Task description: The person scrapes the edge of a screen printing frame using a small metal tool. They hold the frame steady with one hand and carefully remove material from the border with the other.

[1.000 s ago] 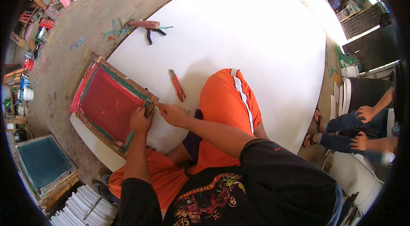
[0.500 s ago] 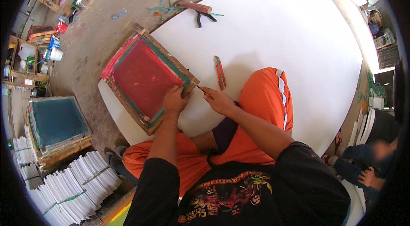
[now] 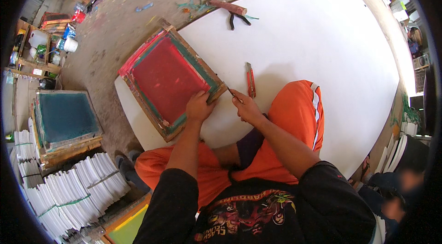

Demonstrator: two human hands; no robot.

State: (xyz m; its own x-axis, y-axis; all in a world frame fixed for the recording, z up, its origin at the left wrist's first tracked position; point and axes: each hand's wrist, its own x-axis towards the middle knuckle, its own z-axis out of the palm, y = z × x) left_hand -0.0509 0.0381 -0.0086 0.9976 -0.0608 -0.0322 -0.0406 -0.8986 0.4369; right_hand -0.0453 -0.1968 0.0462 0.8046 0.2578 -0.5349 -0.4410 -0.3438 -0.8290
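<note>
A wooden-framed printing screen (image 3: 168, 80) with red mesh and a green border lies tilted in front of me. My left hand (image 3: 199, 106) is closed round its near right edge, fingers on the mesh side. Just off the frame's right corner, my right hand (image 3: 249, 109) pinches a thin, dark, pointed tool (image 3: 233, 94). Its tip is at or very close to the corner wood; contact is unclear, and so is the tool's exact kind. A red utility knife (image 3: 250, 81) rests on the white board, beyond my right hand.
I sit on a large white board (image 3: 317, 27). Black-handled pliers (image 3: 238, 19) and a reddish stick (image 3: 229, 6) lie at its far edge. To the left are a blue-green screen (image 3: 66, 117) and tied white stacks (image 3: 69, 193). Another person (image 3: 384, 188) sits at right.
The whole view has shifted, so things appear farther right. My right fingers have curled more round the tool, which now stands steeper and shows more. My left hand keeps its grip on the screen.
</note>
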